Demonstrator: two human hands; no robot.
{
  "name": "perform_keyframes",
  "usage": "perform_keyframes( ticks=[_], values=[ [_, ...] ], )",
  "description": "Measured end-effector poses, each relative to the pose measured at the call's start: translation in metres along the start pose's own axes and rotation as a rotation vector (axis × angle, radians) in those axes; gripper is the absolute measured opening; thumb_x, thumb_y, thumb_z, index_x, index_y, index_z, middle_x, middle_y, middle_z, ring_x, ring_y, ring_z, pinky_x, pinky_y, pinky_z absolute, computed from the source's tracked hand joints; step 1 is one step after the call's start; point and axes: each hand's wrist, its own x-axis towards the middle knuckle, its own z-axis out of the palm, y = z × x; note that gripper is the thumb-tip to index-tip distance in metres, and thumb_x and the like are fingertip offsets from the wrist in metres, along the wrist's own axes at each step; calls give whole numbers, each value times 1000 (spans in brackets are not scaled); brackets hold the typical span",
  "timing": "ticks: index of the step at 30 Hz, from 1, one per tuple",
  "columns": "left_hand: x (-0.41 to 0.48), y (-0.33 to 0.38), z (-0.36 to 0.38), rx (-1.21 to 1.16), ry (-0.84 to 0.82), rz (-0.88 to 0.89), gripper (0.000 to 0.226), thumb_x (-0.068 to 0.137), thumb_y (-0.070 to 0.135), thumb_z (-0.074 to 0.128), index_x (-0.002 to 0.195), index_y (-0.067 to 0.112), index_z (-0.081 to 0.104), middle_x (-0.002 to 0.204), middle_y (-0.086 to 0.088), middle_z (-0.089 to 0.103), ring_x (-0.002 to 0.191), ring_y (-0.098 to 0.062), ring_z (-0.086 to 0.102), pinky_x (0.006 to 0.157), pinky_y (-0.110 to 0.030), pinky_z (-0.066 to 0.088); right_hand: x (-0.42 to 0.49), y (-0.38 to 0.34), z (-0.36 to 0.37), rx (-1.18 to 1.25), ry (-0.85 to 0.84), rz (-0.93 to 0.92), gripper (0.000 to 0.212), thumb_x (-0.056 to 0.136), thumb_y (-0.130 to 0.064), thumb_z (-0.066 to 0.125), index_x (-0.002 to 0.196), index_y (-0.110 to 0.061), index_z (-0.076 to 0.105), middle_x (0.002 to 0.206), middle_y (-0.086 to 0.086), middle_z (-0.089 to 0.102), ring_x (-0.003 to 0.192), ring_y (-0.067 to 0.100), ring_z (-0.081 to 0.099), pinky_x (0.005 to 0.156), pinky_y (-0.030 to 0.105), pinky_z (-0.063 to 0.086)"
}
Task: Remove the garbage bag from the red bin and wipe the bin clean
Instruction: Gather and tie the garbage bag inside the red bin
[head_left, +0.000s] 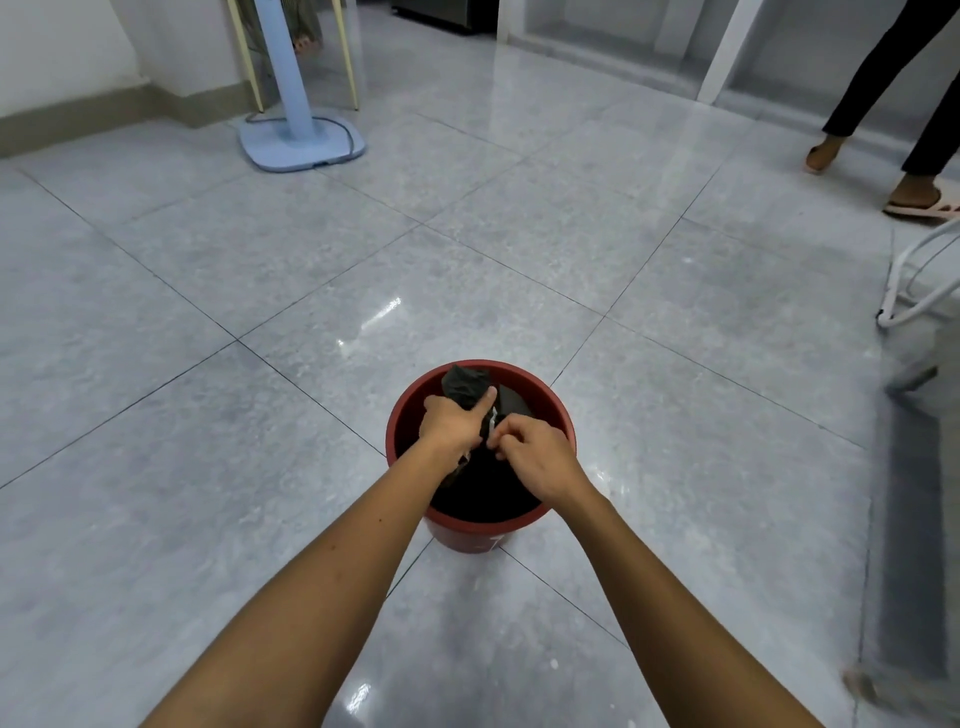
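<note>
1. Arms of mine reach in from 6 o'clock, both bare, down to the red bin (395, 434).
2. My left hand (452, 426) is curled tight round the bunched top of the black garbage bag (465, 387), with the thumb pointing up.
3. My right hand (540, 457) is just beside it, at its 4 o'clock. Its fingertips pinch the bag's neck. A small white bit shows there, and I cannot tell what it is.
4. The bag sits inside the bin. The bin stands upright on the grey tiled floor (260, 312).
5. At 3 o'clock is a white metal frame (894, 291).
6. At 2 o'clock are a person's legs (922, 156) in sandals.
7. Far off at 11 o'clock stands a blue fan base (291, 148).
</note>
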Motion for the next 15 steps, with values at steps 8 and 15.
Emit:
perform_keyframes(
  ticks=[8, 15],
  values=[
    [1, -3, -26, 132, -219, 139, 23, 99, 21, 47, 97, 4, 61, 91, -15, 63, 81, -24, 59, 86, -40, 53, 11, -8, -10, -38, -100, -25, 22, 88, -24, 54, 72, -29, 69, 79, -2, 69, 76, 25, 62, 70, 34, 48],
    [5, -5, -30, 79, -195, 108, 24, 88, 21, 66, 99, 0, 70, 99, -18, 72, 81, -24, 64, 67, -28, 48, 18, -16, -24, 179, -194, 47, 14, 76, -25, 68, 71, -16, 77, 85, 7, 74, 90, 25, 67, 90, 42, 52]
  ],
)
